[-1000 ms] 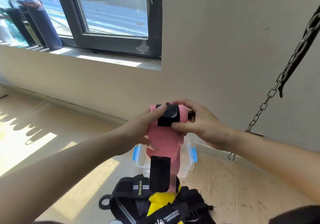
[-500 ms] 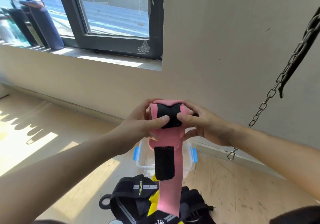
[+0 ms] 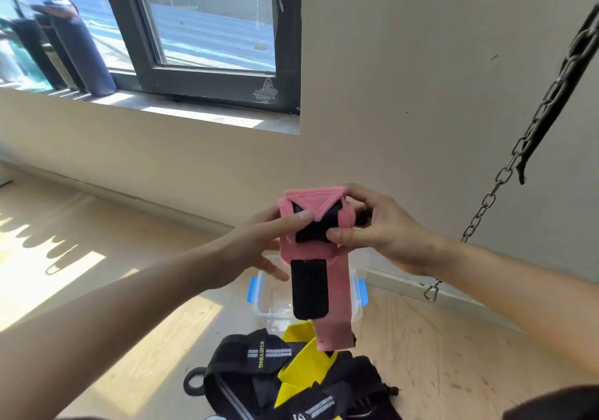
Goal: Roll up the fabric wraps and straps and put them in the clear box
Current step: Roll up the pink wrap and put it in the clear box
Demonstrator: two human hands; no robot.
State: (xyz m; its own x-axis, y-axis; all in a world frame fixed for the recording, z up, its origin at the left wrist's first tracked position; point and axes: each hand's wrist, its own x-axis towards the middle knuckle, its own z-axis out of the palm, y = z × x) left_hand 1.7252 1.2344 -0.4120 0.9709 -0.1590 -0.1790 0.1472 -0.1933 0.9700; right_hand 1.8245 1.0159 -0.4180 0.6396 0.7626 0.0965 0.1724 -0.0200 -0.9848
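The grip of the left hand (image 3: pixel 259 244) is closed on the pink fabric wrap with black fastening patches (image 3: pixel 312 222), the thumb laid across the rolled part so that the turns cannot loosen. The roll is held in the air, and its loose tail hangs over the clear plastic box with blue latches (image 3: pixel 259 303), which is set on the wooden floor (image 3: pixel 437 348) near the wall. The right hand (image 3: pixel 379 228) is curled round the roll's other side, presumably for winding.

Two bare forearms (image 3: pixel 136 306), trimmed nails (image 3: pixel 305 215), dark garment (image 3: pixel 557 403) at lower right
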